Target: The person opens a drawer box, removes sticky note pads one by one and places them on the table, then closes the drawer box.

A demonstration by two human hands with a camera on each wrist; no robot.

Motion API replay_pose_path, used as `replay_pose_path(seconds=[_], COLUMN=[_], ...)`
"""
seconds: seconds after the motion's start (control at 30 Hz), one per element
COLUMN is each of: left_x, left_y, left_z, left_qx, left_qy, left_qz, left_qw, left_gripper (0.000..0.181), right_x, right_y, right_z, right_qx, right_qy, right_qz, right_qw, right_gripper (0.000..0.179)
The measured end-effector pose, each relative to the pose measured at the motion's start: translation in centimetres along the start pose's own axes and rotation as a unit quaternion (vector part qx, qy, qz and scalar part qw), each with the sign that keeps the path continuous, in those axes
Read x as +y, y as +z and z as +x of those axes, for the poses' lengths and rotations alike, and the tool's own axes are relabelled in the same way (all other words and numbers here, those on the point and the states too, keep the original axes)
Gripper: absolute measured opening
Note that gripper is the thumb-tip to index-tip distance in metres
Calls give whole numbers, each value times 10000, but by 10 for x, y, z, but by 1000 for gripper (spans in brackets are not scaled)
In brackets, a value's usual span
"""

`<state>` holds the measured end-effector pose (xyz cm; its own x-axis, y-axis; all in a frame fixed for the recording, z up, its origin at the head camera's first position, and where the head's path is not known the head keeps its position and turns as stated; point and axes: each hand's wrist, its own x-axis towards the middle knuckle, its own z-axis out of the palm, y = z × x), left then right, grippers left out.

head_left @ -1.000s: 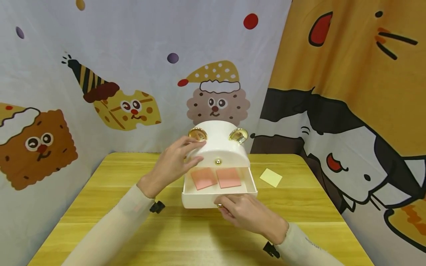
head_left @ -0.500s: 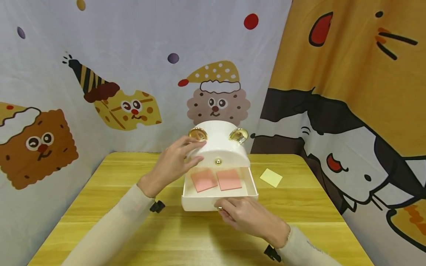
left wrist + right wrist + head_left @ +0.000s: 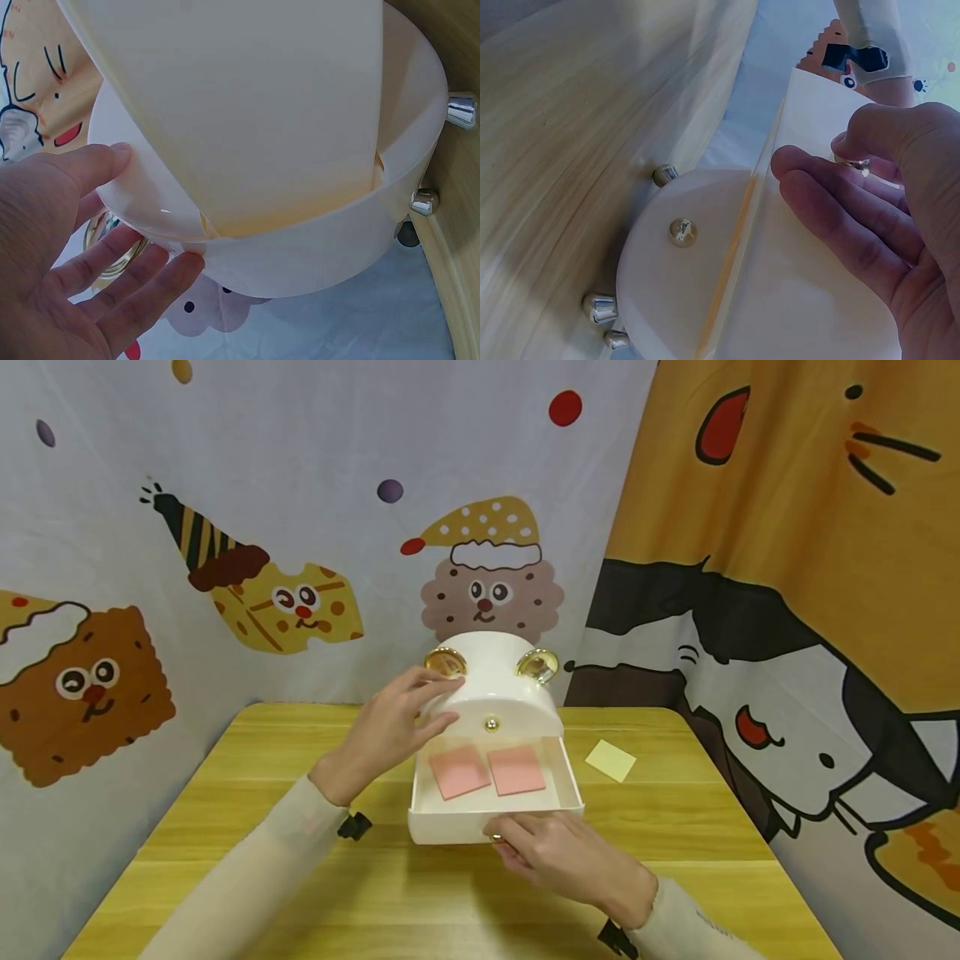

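Observation:
A white round-fronted drawer box (image 3: pixel 497 670) with gold ears stands at the middle of the table. One drawer (image 3: pixel 495 828) is pulled out of its front. Two pink sticky note pads (image 3: pixel 459 772) lie side by side in it. My right hand (image 3: pixel 566 860) pinches that drawer's small gold knob (image 3: pixel 853 163) between thumb and index finger. At the left side of the box rests my left hand (image 3: pixel 393 722), its fingers spread loosely and touching the shell. In the left wrist view the fingertips (image 3: pixel 187 262) lie against the white rim. Another gold knob (image 3: pixel 491 724) shows above the drawer.
A yellow sticky note (image 3: pixel 611 760) lies on the wooden table (image 3: pixel 300 827), right of the box. Short silver feet (image 3: pixel 600 307) carry the box. Behind hangs a printed cloth (image 3: pixel 315 485) with cartoon figures.
The drawer has slid a little farther out toward me, with my right hand on its knob. The pink pads have come along. My left hand has stayed in place.

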<state>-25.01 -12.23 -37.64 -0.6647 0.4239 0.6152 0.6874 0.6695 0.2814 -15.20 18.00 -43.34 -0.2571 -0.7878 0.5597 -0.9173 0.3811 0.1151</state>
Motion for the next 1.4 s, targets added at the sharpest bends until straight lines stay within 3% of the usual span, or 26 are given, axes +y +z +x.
replay_pose_path(seconds=[0.8,1.1,1.4], left_x=[1,0,-1], left_y=[-2,-2,0], left_z=[0,0,0], left_qx=[58,23,12], left_qy=[67,58,41], left_qz=[-29,4,-10], left_qw=[10000,10000,10000], left_gripper=[50,50,49], right_x=[-8,-11,-14], right_y=[-4,-4,-3], right_z=[-3,-2,-4], right_qx=[-37,11,38], right_qy=[-73,-169,-209], right_qz=[-62,-118,-94], right_qw=[9999,9998,9997], right_gripper=[17,31,24])
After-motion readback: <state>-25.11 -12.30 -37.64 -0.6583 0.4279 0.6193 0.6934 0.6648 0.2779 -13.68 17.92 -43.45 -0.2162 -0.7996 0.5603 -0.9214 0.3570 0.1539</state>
